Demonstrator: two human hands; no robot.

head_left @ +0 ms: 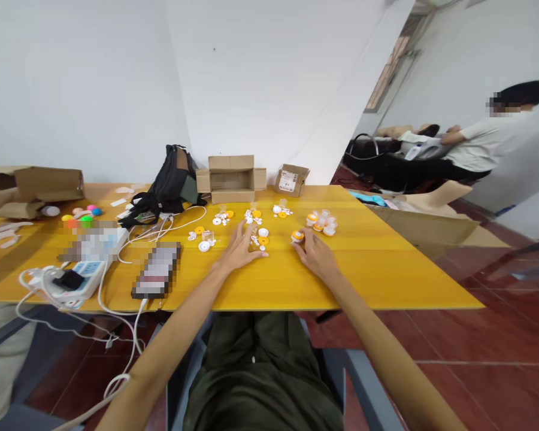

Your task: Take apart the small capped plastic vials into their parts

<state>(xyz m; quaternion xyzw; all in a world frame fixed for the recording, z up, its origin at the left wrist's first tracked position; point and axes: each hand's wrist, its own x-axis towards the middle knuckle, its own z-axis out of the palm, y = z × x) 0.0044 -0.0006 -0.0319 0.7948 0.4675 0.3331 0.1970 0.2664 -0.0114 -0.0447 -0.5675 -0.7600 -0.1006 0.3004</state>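
Observation:
My left hand (pixel 240 248) lies flat on the yellow table (pixel 377 269), fingers stretched out and spread, its fingertips among small white and orange round parts (pixel 263 236). My right hand (pixel 313 254) rests to the right with its fingertips closed on a small orange-and-white piece (pixel 297 236). Just beyond it sits a cluster of assembled orange-and-white pieces (pixel 322 222). More loose parts (pixel 200 234) are scattered left of my left hand.
A phone (pixel 157 270), a white power strip (pixel 74 281) with cables, a black bag (pixel 170 182), cardboard boxes (pixel 231 178) and coloured bits (pixel 83 216) lie on the left and back. Another person (pixel 476 146) sits at the far right.

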